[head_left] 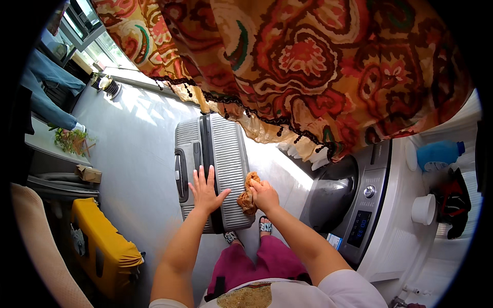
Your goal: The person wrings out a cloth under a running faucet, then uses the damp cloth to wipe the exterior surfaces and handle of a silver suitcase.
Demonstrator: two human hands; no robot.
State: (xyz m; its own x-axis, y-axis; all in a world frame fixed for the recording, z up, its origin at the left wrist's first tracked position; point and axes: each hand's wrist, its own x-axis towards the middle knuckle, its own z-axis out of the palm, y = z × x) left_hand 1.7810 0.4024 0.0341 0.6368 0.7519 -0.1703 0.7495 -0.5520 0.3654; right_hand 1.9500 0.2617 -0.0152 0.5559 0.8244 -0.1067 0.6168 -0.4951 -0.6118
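Note:
A silver-grey ribbed suitcase (228, 149) stands on the floor in front of me, with a dark band down its middle and a black handle (181, 175) on its left side. My left hand (205, 192) lies on it near the dark band, fingers spread. At the suitcase's right edge my right hand (264, 195) is closed on a crumpled brown cloth (247, 197), which touches the ribbed shell. Part of the cloth is hidden by the fingers.
A patterned red and orange curtain (308, 66) hangs low over the far side. To the right stands a grey front-loading washing machine (372, 190) beside a white tub (423, 209) and a blue bottle (439, 155). A yellow-covered case (102, 241) and a potted plant (72, 141) are at left.

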